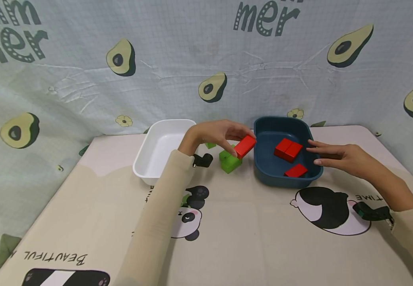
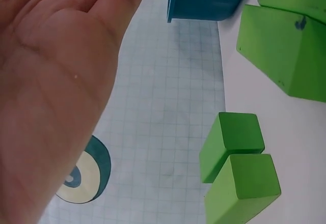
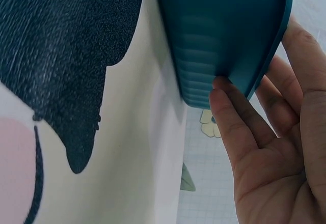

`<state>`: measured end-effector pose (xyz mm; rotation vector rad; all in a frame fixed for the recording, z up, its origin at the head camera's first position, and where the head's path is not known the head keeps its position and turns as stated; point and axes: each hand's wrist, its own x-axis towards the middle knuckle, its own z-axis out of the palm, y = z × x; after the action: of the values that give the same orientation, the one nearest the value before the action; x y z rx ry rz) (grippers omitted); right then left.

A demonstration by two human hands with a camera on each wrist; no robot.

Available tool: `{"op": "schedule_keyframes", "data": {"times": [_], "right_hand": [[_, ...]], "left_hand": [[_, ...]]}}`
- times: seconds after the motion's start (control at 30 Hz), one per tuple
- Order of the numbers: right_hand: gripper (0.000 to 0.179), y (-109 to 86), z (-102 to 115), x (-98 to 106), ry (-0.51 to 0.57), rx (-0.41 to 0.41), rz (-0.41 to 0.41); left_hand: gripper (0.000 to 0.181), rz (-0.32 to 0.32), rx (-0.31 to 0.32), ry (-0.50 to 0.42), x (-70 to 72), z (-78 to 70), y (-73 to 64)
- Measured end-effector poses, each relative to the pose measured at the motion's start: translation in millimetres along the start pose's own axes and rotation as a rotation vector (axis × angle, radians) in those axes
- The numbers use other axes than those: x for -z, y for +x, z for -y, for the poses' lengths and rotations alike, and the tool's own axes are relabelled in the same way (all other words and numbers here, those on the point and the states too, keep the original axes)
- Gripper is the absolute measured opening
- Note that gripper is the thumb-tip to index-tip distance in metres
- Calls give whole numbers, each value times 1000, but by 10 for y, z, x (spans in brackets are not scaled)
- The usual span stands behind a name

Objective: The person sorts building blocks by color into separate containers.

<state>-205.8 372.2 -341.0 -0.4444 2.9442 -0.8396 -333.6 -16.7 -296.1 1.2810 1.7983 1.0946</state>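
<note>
My left hand [image 1: 215, 134] pinches a red block [image 1: 245, 147] between thumb and fingers, in the air just left of the dark blue bin [image 1: 279, 181]. Below that hand several green blocks [image 1: 230, 162] sit on the table; the left wrist view shows two slimmer green blocks [image 2: 252, 177] side by side, while the red block is out of sight there. Inside the blue bin lie red blocks [image 1: 287, 150], two of them together and one apart nearer the front. My right hand [image 1: 349, 159] rests at the bin's right side, its fairly straight fingers [image 3: 232, 117] against the outer wall and rim.
A white bin [image 1: 142, 163] stands to the left, partly behind my left forearm. The table [image 1: 235, 238] has a printed cover with panda drawings. Behind it hangs a pale cloth [image 1: 174, 59] with avocado prints.
</note>
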Motion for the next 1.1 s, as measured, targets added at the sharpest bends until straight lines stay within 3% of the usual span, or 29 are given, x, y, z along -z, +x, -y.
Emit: {"op": "schedule_keyframes", "data": {"times": [0.37, 0.67, 0.97, 1.1], "right_hand": [[48, -19, -16, -13, 7, 23, -8], [47, -33, -10, -26, 7, 12, -17], [46, -21, -15, -14, 6, 11, -38], [46, -4, -19, -13, 1, 21, -37]], "left_hand": [[65, 8, -34, 33, -93, -51, 37], [62, -14, -11, 75, -178, -132, 107], [61, -230, 24, 212, -216, -324, 228], [61, -278, 13, 226, -252, -365, 286]]}}
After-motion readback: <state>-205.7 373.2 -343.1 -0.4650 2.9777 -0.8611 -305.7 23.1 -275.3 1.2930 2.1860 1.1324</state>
